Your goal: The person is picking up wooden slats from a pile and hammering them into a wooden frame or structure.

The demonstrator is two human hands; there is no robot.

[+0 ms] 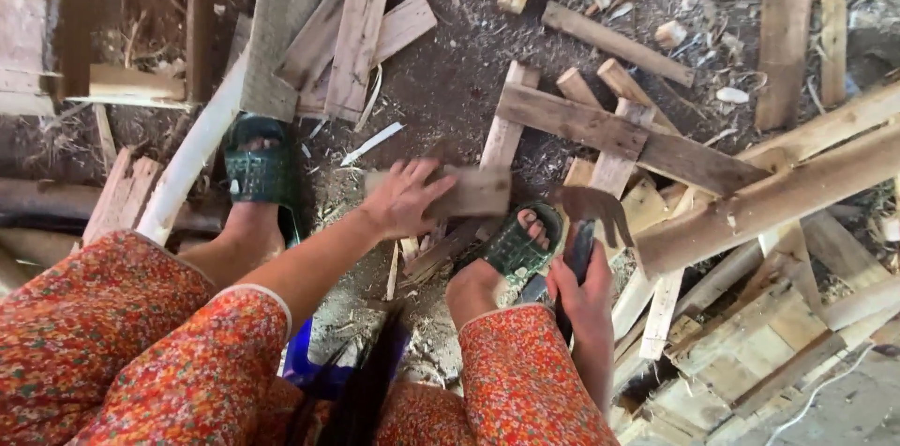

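The left hand [405, 197] lies spread on a short, flat block of wood [450, 191], fingers curled over its near-left end and grasping it — the block is pale brown, weathered, roughly rectangular, blurred at its edges, and sits level over the dirt between the two feet. The right hand [583, 301] is clenched round the dark handle of a hatchet [589, 221], whose rusty, broad blade points away from the person, just right of the block and over the right sandal [518, 244]. That sandal is dark green with a woven strap; its mate, the left sandal [262, 169], stands to the left. All round lie offcuts — grey planks [614, 132] crossed at the far right, a thick beam [778, 197] beyond the hatchet, and a pale curved strip [192, 160] by the left foot.
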